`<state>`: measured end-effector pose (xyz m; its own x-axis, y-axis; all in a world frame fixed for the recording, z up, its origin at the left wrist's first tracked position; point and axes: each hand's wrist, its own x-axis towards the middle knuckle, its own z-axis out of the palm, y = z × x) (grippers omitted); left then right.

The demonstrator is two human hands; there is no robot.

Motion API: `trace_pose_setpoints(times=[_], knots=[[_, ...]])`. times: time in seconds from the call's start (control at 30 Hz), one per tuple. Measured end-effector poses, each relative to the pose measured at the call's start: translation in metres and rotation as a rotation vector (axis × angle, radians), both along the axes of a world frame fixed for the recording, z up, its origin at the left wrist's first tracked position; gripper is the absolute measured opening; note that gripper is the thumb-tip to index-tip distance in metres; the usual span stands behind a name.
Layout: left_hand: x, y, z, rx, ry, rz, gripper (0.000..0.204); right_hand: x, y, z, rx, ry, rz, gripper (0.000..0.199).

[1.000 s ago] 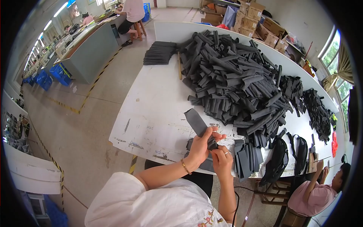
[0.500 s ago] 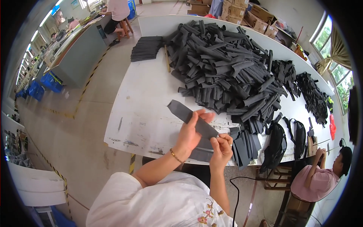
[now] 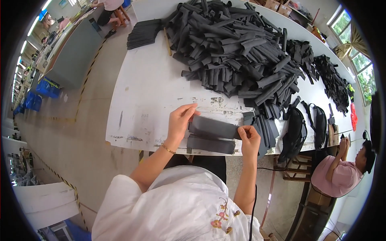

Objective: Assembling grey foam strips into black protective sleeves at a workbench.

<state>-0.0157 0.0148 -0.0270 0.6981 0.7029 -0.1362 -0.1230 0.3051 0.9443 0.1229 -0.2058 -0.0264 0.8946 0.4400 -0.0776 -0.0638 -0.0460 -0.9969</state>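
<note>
My left hand (image 3: pixel 179 120) grips the left end of a flat dark grey fabric strip (image 3: pixel 215 127), and my right hand (image 3: pixel 249 138) pinches its right end. The strip lies level just above a second grey strip (image 3: pixel 210 145) that rests on the near edge of the white table (image 3: pixel 148 92). A huge heap of rolled and folded black strips (image 3: pixel 237 48) covers the table beyond my hands.
A short stack of black strips (image 3: pixel 266 129) sits right of my hands, with black bags (image 3: pixel 295 132) beside it. A neat pile of black pieces (image 3: pixel 144 34) lies at the far left. A seated person in pink (image 3: pixel 341 170) works at right. Concrete floor is at left.
The strip, held up and angled toward the left before, has been lowered and turned level over the strip at the table's edge. Both hands came down with it.
</note>
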Motion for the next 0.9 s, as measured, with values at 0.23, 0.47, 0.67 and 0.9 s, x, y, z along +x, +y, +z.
trace_pose_setpoints(times=[0.23, 0.47, 0.67, 0.9], knots=[[0.010, 0.006, -0.022, 0.347, 0.107, 0.093, 0.020, -0.003, 0.010, -0.041, -0.427, -0.241, 0.022, 0.015], [0.111, 0.100, -0.060, 0.263, 0.159, 0.166, 0.018, 0.016, -0.029, -0.034, -0.828, -0.713, -0.248, 0.024], [0.169, 0.075, -0.043, 0.710, 0.185, 0.562, 0.013, 0.004, -0.054, -0.059, -1.219, -0.899, -0.136, 0.028], [0.201, 0.140, -0.010, 1.082, 0.174, 0.536, 0.006, 0.008, -0.052, -0.067, -1.097, -1.069, -0.070, 0.015]])
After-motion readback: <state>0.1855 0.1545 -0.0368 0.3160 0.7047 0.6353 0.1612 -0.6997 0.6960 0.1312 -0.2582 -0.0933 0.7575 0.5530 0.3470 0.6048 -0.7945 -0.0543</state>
